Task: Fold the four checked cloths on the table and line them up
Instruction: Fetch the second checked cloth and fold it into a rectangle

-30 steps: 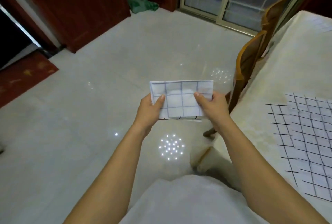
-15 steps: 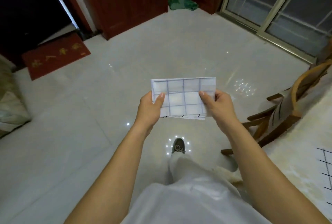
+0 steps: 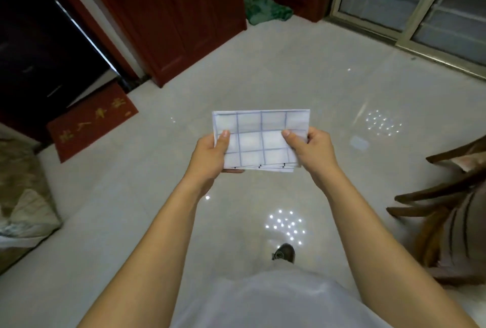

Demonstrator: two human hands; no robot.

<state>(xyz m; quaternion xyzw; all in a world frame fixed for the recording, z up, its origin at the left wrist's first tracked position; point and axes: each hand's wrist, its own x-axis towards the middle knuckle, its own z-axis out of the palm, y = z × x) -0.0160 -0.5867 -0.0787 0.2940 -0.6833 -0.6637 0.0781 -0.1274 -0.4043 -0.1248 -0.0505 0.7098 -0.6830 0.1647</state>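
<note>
Nearest the camera, your pale shirt front [image 3: 278,301] fills the bottom of the head view, with one shoe [image 3: 284,254] showing on the glossy tiled floor [image 3: 289,70] just beyond it. Both forearms reach forward from there. Your left hand [image 3: 210,154] pinches the left edge of one folded checked cloth [image 3: 259,139], thumb on top and fingers underneath; your right hand [image 3: 313,150] pinches the right edge the same way. The cloth hangs in mid-air over the floor, a compact rectangle with several layered edges showing along its near side.

To the right, two wooden chairs [image 3: 447,212], as far as the blur allows a count, crowd the frame edge. To the near left sits a cushioned seat [image 3: 23,196]. Farther off lie one red doormat [image 3: 92,122], a dark red cabinet [image 3: 168,17], a heap of green fabric [image 3: 265,11] and glass sliding doors [image 3: 415,4].

Count: one cloth, two hands. The table and the other three cloths are out of view.

The risk, as it looks from here: the layers are held only at the two ends, so a slackened thumb or a quick swing could let the near edges fan open or drop the cloth to the floor. Facing away from the table, you may also set it down out of line.
</note>
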